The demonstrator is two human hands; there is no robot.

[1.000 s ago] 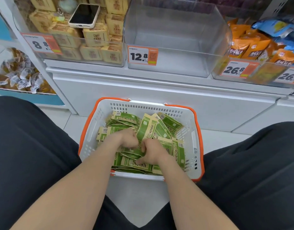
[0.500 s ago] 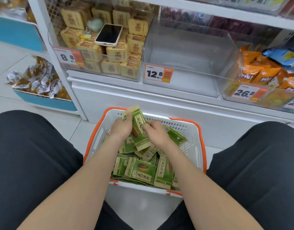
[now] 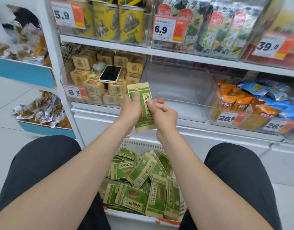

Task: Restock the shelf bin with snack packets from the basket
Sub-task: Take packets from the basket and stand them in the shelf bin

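**Where the clear plastic shelf bin (image 3: 176, 85) sits on the white shelf (image 3: 192, 126), a green-and-tan paper snack packet (image 3: 145, 125) is held up before it**

As I face the shelving, both my grips are clamped on that one packet. My left grip (image 3: 132, 110) is curled round its left edge with the thumb on the printed front. My right grip (image 3: 162, 115) pinches its right edge between thumb and forefinger. The packet stands upright, its top tilted slightly left, just in front of the bin's front left corner and not inside it.

Below my forearms, between my knees in black trousers (image 3: 43, 163), stands the white plastic basket with an orange rim (image 3: 139, 143). In it lies a loose heap of the same green packets (image 3: 143, 185), overlapping at all angles, most of them face up.

To the left of the clear bin, a neighbouring bin holds stacked tan square packets (image 3: 93, 77). A white-cased smartphone (image 3: 110, 74) lies on top of them, screen up and dark. An orange-and-white price tag reading 8.8 (image 3: 75, 92) is fixed to that bin's front. To the right of the clear bin lie orange foil packets (image 3: 234, 100), with blue foil packets (image 3: 267, 92) beyond them.
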